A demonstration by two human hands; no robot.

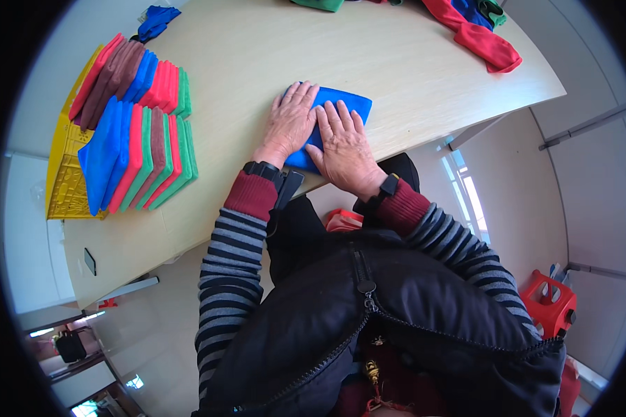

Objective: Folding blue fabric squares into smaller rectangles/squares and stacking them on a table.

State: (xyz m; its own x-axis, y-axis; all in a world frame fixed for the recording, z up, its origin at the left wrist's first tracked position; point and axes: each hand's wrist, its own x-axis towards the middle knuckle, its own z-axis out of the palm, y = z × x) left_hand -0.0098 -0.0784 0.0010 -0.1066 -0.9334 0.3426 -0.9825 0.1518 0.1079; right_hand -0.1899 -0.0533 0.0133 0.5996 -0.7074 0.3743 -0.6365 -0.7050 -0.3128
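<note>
A folded blue cloth lies flat on the pale wooden table, close to its near edge. My left hand rests flat on the cloth's left part, fingers stretched out and pointing away from me. On its middle and right lies my right hand, also flat, with the fingers slightly spread. The two hands nearly touch and hide much of the cloth. Neither hand grips anything.
At the left, a yellow plastic basket holds two rows of folded cloths in blue, red, green and brown. Crumpled blue fabric and loose red cloth lie at the far edge. A small dark flat object sits near the left corner. A red stool stands at right.
</note>
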